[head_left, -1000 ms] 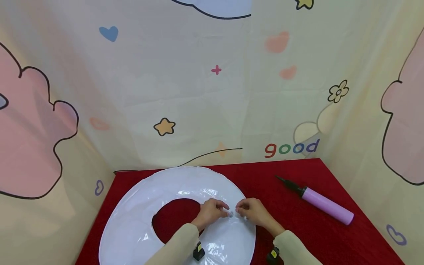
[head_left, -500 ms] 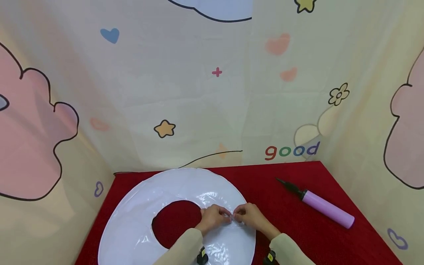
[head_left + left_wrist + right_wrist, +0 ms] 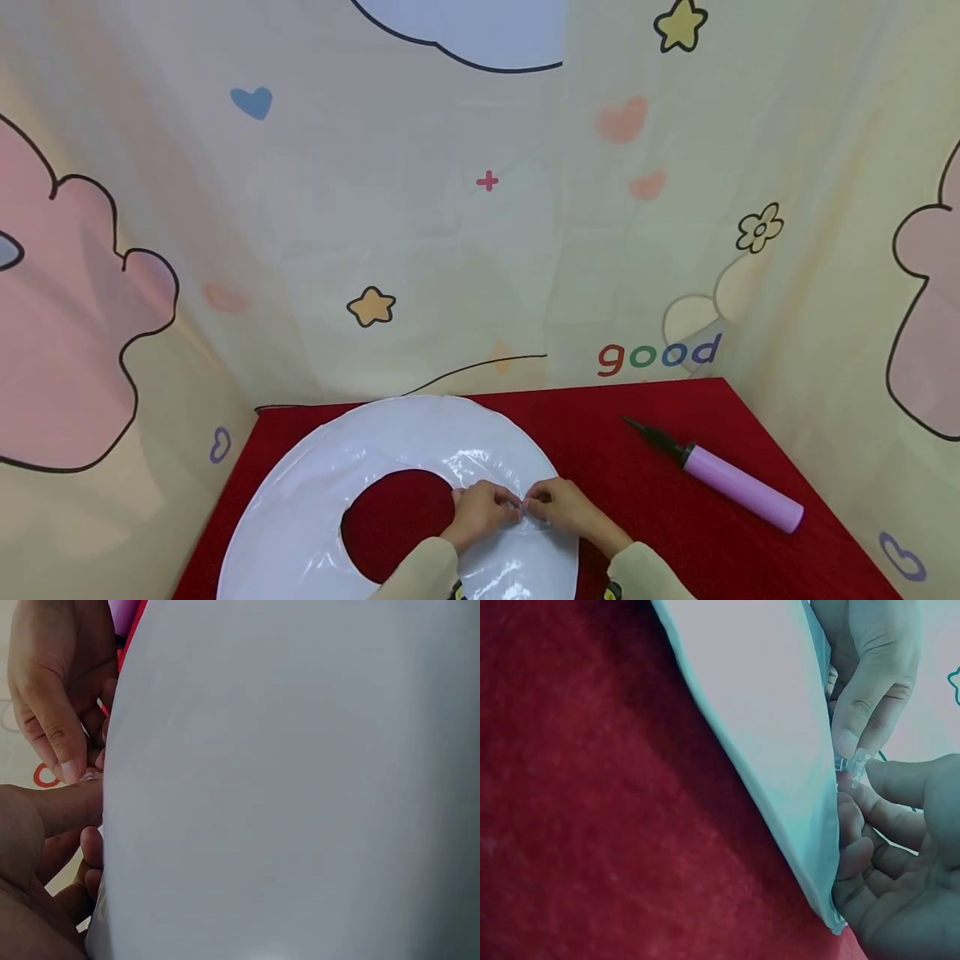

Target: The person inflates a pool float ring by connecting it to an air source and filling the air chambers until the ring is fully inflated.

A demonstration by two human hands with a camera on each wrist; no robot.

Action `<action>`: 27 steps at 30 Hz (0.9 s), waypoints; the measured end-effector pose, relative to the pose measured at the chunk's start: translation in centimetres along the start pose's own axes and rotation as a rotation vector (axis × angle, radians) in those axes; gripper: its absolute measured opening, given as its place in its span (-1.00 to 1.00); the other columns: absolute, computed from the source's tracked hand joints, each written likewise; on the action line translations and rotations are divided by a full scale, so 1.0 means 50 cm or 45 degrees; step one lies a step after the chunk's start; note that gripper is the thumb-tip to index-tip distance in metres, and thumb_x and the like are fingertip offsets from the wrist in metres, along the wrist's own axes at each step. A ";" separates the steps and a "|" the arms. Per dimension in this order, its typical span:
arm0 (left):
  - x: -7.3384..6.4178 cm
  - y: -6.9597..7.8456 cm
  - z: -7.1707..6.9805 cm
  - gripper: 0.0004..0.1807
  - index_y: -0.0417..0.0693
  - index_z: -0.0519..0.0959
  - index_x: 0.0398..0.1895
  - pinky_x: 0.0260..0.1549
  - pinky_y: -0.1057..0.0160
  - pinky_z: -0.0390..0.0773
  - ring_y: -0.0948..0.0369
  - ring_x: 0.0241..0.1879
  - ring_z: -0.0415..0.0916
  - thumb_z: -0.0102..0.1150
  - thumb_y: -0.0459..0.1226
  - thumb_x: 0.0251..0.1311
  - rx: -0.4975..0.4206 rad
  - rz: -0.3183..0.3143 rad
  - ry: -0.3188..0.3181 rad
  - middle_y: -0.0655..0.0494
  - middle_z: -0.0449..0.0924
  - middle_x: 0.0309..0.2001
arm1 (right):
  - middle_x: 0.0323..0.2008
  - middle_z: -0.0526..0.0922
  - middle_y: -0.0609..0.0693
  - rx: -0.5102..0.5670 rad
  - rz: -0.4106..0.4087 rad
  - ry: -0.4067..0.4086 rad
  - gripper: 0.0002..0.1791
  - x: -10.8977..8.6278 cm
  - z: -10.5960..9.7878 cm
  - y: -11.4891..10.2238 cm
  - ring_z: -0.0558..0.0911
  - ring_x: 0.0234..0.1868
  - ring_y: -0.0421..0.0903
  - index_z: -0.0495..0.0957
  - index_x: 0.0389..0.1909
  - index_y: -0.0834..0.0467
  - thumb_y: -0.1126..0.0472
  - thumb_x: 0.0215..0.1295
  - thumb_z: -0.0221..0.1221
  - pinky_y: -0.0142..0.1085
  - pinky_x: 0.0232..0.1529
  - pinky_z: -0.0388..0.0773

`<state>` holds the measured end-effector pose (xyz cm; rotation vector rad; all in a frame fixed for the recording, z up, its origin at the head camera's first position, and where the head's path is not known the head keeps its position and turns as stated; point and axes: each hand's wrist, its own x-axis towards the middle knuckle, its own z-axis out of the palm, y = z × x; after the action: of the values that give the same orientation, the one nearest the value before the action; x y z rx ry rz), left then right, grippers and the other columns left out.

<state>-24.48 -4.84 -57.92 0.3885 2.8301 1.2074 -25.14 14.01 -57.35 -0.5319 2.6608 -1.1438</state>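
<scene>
A white inflatable swim ring (image 3: pixel 277 508) lies on the red table, swollen with air. On its right side a small clear plastic valve (image 3: pixel 853 766) stands up from the surface. My left hand (image 3: pixel 478 510) pinches the valve's lower part between thumb and forefinger, as the right wrist view shows. From the other side, my right hand (image 3: pixel 566 506) has its thumb and forefinger on the valve's outer end, the remaining fingers curled beside the ring. The fingertips of both hands meet there. From the head view, they mostly hide the valve.
To the right, a purple hand pump (image 3: pixel 738 486) with a black nozzle lies slantwise on the red tablecloth (image 3: pixel 615 450). A printed cloth backdrop (image 3: pixel 450 208) rises behind the table and along both sides.
One second ago the hands were apart with the valve showing between them. The right hand has moved left, and both hands' fingertips have met at the valve. The head view has tilted upward slightly.
</scene>
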 end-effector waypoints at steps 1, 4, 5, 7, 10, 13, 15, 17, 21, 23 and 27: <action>0.000 0.000 0.002 -0.93 0.15 0.77 -0.48 -0.18 0.03 0.08 0.42 -0.56 0.31 0.48 -0.21 -0.11 -0.004 0.001 0.006 0.30 0.54 -0.68 | -0.39 0.71 -0.06 0.008 0.002 0.007 -0.88 -0.002 0.001 0.000 0.50 -0.41 -0.25 0.67 -0.31 0.17 0.21 0.28 0.22 -0.39 -0.39 0.43; -0.001 -0.001 0.009 -0.92 0.16 0.77 -0.49 -0.18 0.05 0.07 0.44 -0.56 0.32 0.48 -0.21 -0.12 -0.009 0.009 0.013 0.31 0.56 -0.67 | -0.43 0.68 -0.06 0.029 0.029 0.020 -0.90 -0.007 0.004 -0.001 0.48 -0.42 -0.23 0.66 -0.36 0.17 0.22 0.27 0.24 -0.39 -0.41 0.40; -0.001 -0.001 0.010 -0.92 0.16 0.77 -0.49 -0.17 0.05 0.07 0.45 -0.56 0.32 0.49 -0.21 -0.13 -0.009 0.014 0.015 0.31 0.57 -0.67 | -0.45 0.66 -0.06 0.043 0.038 0.027 -0.90 -0.008 0.005 -0.001 0.48 -0.43 -0.22 0.65 -0.38 0.18 0.23 0.26 0.24 -0.38 -0.42 0.39; -0.001 -0.002 0.013 -0.93 0.16 0.77 -0.50 -0.15 0.03 0.06 0.45 -0.56 0.33 0.49 -0.21 -0.12 -0.010 0.017 0.020 0.31 0.58 -0.67 | -0.48 0.63 -0.07 0.073 0.056 0.038 -0.90 -0.008 0.006 -0.002 0.46 -0.44 -0.21 0.64 -0.40 0.18 0.23 0.25 0.26 -0.39 -0.44 0.37; -0.001 -0.002 0.014 -0.93 0.13 0.76 -0.52 -0.13 -0.02 0.06 0.43 -0.57 0.34 0.49 -0.23 -0.13 -0.014 0.020 0.036 0.28 0.57 -0.68 | -0.51 0.60 -0.09 0.128 0.083 0.055 -0.89 -0.007 0.008 -0.005 0.45 -0.45 -0.20 0.63 -0.43 0.18 0.23 0.24 0.27 -0.39 -0.46 0.36; 0.000 -0.003 0.014 -0.94 0.13 0.76 -0.53 -0.14 -0.02 0.06 0.43 -0.57 0.34 0.49 -0.22 -0.12 -0.010 0.027 0.051 0.28 0.56 -0.68 | -0.55 0.56 -0.11 0.183 0.119 0.072 -0.88 -0.006 0.006 -0.009 0.45 -0.46 -0.20 0.62 -0.45 0.19 0.23 0.22 0.28 -0.38 -0.47 0.37; 0.001 -0.004 0.012 -0.94 0.14 0.75 -0.52 -0.15 -0.01 0.06 0.44 -0.57 0.34 0.48 -0.20 -0.11 -0.001 0.026 0.048 0.29 0.55 -0.68 | -0.57 0.54 -0.12 0.208 0.135 0.081 -0.88 -0.004 0.006 -0.012 0.45 -0.48 -0.21 0.62 -0.45 0.19 0.23 0.23 0.28 -0.38 -0.49 0.37; 0.001 -0.005 0.011 -0.94 0.15 0.75 -0.52 -0.16 0.01 0.07 0.44 -0.57 0.34 0.48 -0.19 -0.11 0.004 0.027 0.044 0.30 0.55 -0.67 | -0.58 0.54 -0.12 0.236 0.144 0.090 -0.87 -0.003 0.004 -0.014 0.46 -0.50 -0.21 0.64 -0.45 0.20 0.23 0.24 0.26 -0.38 -0.51 0.38; -0.003 -0.004 0.008 -0.93 0.13 0.76 -0.51 -0.17 0.03 0.08 0.42 -0.57 0.36 0.48 -0.19 -0.12 0.003 0.016 0.034 0.29 0.56 -0.67 | -0.58 0.57 -0.12 0.290 0.183 0.091 -0.85 -0.001 0.004 -0.014 0.46 -0.51 -0.22 0.69 -0.40 0.18 0.20 0.25 0.23 -0.36 -0.52 0.40; -0.004 -0.004 0.007 -0.93 0.13 0.76 -0.50 -0.18 0.04 0.09 0.41 -0.56 0.38 0.48 -0.20 -0.12 0.008 0.019 0.037 0.29 0.58 -0.66 | -0.58 0.58 -0.13 0.311 0.211 0.090 -0.86 -0.001 0.003 -0.013 0.46 -0.50 -0.21 0.70 -0.38 0.17 0.19 0.24 0.23 -0.35 -0.51 0.40; -0.003 -0.005 0.004 -0.93 0.13 0.76 -0.48 -0.16 0.01 0.10 0.42 -0.55 0.41 0.48 -0.20 -0.10 0.006 0.033 0.031 0.29 0.61 -0.64 | -0.57 0.59 -0.11 0.320 0.237 0.096 -0.87 -0.001 0.003 -0.014 0.46 -0.49 -0.20 0.71 -0.38 0.15 0.17 0.23 0.26 -0.33 -0.50 0.40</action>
<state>-24.37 -4.89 -58.25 0.4145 2.8580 1.2188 -24.90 13.51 -56.95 -0.1968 2.5100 -1.4355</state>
